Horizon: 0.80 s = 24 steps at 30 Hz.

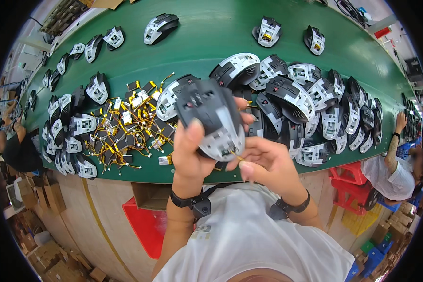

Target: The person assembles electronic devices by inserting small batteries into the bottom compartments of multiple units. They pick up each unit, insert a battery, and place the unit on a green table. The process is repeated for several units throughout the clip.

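A black and light-grey computer mouse [210, 120] is gripped in my left hand [191, 148], thumb on its near side and fingertips showing at its far side. Its open bay at the lower end faces up toward me, with small parts inside. My right hand [265, 162] pinches a thin yellowish wire [238, 156] between thumb and fingers, right at that bay. What the wire's inner end joins is too small to tell. To the left of the mouse lies a heap of small dark battery packs [127, 117] with yellow, red and black wires.
A large pile of mice [291, 101] covers the right of the green table [211, 33]; another group of mice [63, 127] stands at the left. Several more line the far side. A red bin [148, 230] stands below the table edge. Another person [395, 164] works at the right.
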Available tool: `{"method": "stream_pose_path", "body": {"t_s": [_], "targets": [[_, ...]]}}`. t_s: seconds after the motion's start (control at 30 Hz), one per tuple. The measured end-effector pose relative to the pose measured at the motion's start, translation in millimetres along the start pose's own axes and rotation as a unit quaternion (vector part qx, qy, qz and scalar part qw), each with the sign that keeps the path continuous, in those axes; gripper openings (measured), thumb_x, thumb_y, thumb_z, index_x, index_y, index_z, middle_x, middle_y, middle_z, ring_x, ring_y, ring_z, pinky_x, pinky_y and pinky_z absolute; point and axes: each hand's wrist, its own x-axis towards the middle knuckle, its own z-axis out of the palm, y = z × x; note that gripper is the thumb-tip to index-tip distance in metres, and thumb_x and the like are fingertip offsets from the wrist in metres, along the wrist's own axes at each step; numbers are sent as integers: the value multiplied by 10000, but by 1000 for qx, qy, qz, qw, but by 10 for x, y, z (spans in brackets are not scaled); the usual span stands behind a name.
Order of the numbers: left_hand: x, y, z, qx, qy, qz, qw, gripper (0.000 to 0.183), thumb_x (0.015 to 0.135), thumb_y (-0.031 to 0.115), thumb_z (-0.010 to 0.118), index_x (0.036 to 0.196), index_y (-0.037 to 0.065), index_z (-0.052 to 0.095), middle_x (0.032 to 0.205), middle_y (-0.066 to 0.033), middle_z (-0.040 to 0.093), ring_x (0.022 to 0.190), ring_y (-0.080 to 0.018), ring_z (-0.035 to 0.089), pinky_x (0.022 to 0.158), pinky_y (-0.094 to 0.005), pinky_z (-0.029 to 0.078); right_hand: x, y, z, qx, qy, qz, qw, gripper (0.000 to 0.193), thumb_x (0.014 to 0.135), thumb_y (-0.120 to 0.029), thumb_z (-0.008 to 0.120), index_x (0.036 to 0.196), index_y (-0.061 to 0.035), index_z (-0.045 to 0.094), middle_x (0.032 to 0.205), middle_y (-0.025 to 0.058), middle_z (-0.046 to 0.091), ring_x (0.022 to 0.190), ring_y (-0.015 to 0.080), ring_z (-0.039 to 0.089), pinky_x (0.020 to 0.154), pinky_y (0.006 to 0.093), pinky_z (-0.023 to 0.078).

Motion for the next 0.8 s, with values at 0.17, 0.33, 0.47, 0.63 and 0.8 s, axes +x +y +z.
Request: {"method": "stream_pose_path", "body": {"t_s": [0.17,0.33,0.47,0.63,0.8], "targets": [[15,-48,-104,-10,47,50,998,716,952,547,503,1416,10,407,1339,-242,522,1143,-363,597,923,-477,542,-147,194,-87,2,207,-201,958,296,869,71,660,1155,60,584,1099,152,657,977,198,658,858,311,526],[-14,-214,85,-41,57,49,996,534,965,312,597,1345,-15,413,1290,-244,559,1107,-335,631,900,-442,555,159,119,-7,102,131,-326,931,209,931,-91,645,1091,31,589,1021,187,659,828,154,646,746,265,539],[-33,-175,84,-20,78,51,995,539,973,341,564,1343,-25,421,1285,-243,559,1110,-331,630,893,-434,561,157,60,-17,168,29,-228,959,221,948,-94,625,1120,29,562,943,132,677,730,104,623,655,231,514],[-61,-119,192,55,117,82,988,637,976,443,522,1371,-44,412,1292,-247,554,1111,-325,629,884,-430,575,145,147,162,-66,159,-291,941,280,916,-31,662,1181,25,592,899,69,673,747,72,614,656,205,493],[-70,-142,143,-2,93,113,989,609,938,316,625,1373,-41,392,1313,-244,532,1133,-310,612,905,-425,550,153,112,63,-290,153,-301,896,217,916,-14,658,1124,34,616,909,68,665,807,65,597,632,222,489]]}}
